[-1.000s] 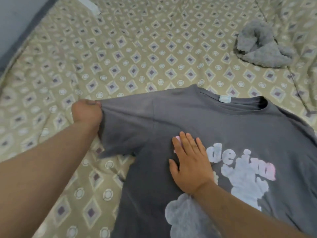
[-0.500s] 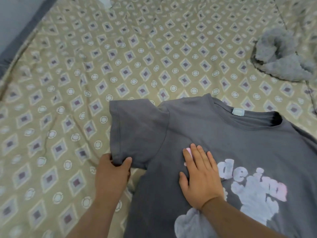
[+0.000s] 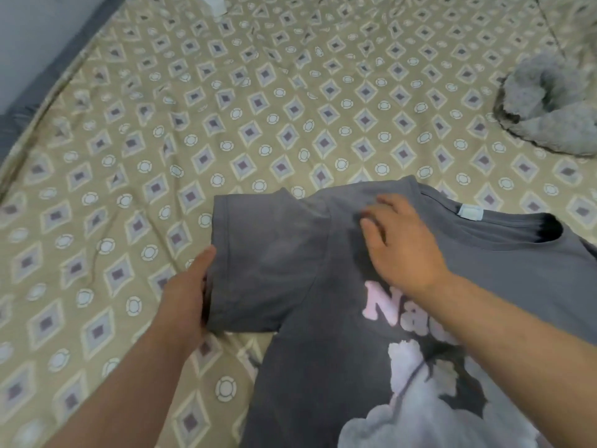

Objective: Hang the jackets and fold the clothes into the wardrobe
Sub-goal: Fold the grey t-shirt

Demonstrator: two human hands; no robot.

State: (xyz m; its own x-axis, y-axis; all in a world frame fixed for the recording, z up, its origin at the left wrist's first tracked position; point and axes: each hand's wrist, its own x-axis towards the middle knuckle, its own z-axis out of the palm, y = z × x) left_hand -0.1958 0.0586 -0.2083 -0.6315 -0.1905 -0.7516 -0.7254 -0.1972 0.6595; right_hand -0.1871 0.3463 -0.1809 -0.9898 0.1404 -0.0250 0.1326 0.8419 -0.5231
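Observation:
A dark grey T-shirt [image 3: 323, 367] with a pink and pale print lies front-up on the bed, its collar and white label toward the far right. My left hand [image 3: 189, 295] rests along the hem of the shirt's left sleeve [image 3: 261, 260], thumb on the cloth; the fingers are hidden under the edge. My right hand [image 3: 400, 240] lies flat on the shoulder seam near the collar, fingers spread, pressing the fabric down.
The beige bedsheet [image 3: 226, 124] with a diamond pattern covers the bed. A fluffy grey garment [image 3: 546, 105] lies crumpled at the far right. A dark grey mattress edge [image 3: 29, 101] runs along the left. A small white object [image 3: 213, 3] sits at the top.
My right hand slid from the chest print up to the shoulder near the collar. My left hand moved from the sleeve's far corner down to its hem. The sleeve now lies flat.

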